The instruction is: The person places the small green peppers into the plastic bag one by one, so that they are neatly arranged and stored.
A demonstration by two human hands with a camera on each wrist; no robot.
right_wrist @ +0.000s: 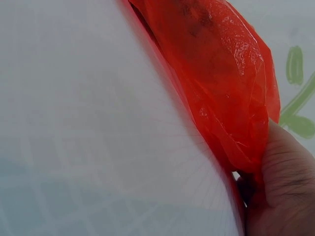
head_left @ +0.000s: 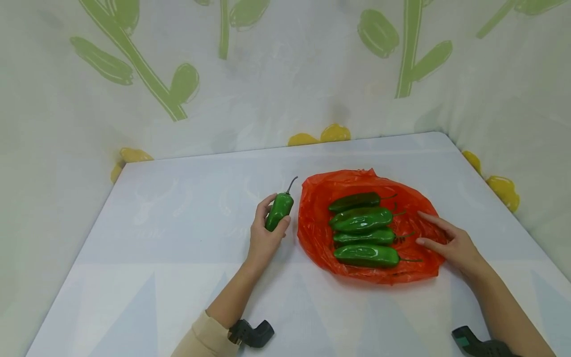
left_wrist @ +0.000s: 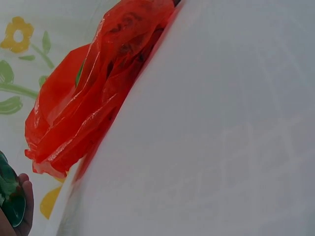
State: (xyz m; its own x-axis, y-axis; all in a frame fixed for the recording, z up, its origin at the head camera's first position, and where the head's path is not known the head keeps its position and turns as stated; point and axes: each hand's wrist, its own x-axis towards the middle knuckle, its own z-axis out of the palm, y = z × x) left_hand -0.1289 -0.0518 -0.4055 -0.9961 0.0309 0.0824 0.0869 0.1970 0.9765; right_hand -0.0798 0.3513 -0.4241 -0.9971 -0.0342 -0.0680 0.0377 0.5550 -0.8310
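A glossy green chili pepper (head_left: 279, 212) with a long, thin stem is gripped in my left hand (head_left: 264, 238), thumb on one side and fingers round the other. That hand is just left of a red plastic bag (head_left: 312, 248) spread wide with its rim turned out. Inside the bag, several green peppers (head_left: 367, 255) lie side by side, stems pointing right. My right hand (head_left: 459, 248) rests over the bag's right edge, thumb and index finger stretched apart. The right wrist view has its thumb (right_wrist: 288, 167) against the red film; the other fingers are hidden.
The pale table (head_left: 178, 223) carries a faint printed pattern. Behind and beside it hangs a whitish cloth (head_left: 285, 89) with green leaves and yellow flowers. A dark wrist camera mount (head_left: 252, 333) sits by the left sleeve, another mount (head_left: 482, 344) on the right forearm.
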